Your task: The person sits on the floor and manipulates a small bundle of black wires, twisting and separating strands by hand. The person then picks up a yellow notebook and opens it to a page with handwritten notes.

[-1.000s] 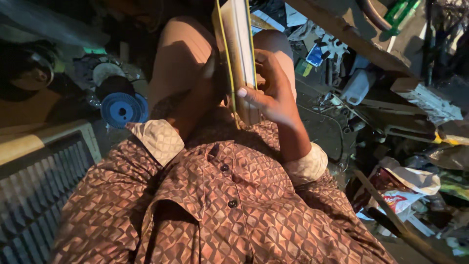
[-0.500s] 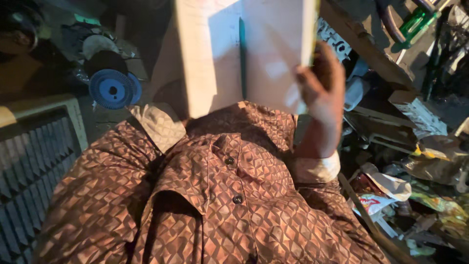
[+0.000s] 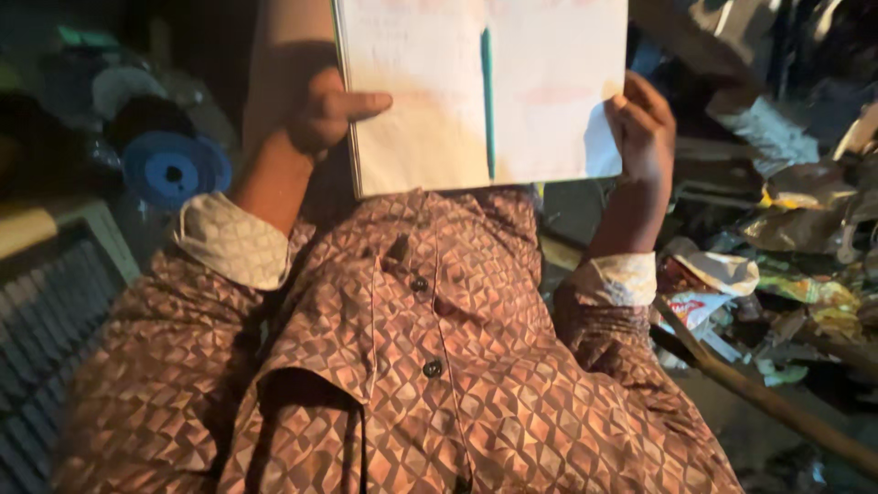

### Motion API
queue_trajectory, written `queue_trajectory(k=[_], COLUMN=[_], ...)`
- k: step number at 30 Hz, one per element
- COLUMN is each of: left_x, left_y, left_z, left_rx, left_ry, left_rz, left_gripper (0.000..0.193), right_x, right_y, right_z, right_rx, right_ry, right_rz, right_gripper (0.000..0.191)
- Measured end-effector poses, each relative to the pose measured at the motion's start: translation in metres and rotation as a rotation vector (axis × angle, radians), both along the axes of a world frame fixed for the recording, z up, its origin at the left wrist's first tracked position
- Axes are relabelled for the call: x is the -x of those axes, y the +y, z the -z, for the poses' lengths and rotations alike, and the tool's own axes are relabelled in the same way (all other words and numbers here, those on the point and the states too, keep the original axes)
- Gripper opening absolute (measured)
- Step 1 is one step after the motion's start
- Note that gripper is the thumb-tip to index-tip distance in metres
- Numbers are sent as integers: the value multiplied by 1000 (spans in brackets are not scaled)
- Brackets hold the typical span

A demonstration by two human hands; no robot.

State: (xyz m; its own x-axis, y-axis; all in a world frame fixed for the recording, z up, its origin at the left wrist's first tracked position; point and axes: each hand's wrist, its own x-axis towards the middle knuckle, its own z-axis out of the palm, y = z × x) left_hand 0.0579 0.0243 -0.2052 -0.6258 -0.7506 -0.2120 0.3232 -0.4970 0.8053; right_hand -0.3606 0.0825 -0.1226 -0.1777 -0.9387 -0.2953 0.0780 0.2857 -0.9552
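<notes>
An open notebook (image 3: 430, 91) with pale pages is held up in front of my chest, above my brown patterned shirt (image 3: 412, 366). A teal pen (image 3: 487, 101) lies in the fold between the two pages. My left hand (image 3: 325, 114) grips the notebook's left edge, thumb over the page. My right hand (image 3: 645, 128) holds the right edge, where a page corner is lifted. The top of the notebook runs out of view.
A blue round disc (image 3: 174, 169) lies at the left beside dark clutter. A slatted grey surface (image 3: 46, 320) fills the lower left. Crumpled wrappers and paper scraps (image 3: 786, 265) are heaped at the right, with a wooden stick (image 3: 777, 412) slanting across them.
The notebook went from closed and edge-on in my right hand to opened flat. My left hand has taken the left edge, and the pen now shows in the fold.
</notes>
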Motion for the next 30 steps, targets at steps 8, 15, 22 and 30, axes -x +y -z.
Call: queue_trajectory(k=[8,15,22,30], left_x=[3,21,34,65], left_y=[2,5,12,11], left_z=[0,-12,-26,-41], left_rx=[-25,-38,-137,-6], left_ry=[114,99,67,130], left_rz=[5,-44,-75,-77], left_gripper=[42,40,37,39], right_x=[-74,-117,-86,-105], right_y=[32,4,8,13], right_z=[-58,-64,-68,-31], right_rx=[278,-71,-36,390], right_ry=[742,944,174,-168], right_rz=[-263,-531,-293,-119], right_gripper=[18,28,20,24])
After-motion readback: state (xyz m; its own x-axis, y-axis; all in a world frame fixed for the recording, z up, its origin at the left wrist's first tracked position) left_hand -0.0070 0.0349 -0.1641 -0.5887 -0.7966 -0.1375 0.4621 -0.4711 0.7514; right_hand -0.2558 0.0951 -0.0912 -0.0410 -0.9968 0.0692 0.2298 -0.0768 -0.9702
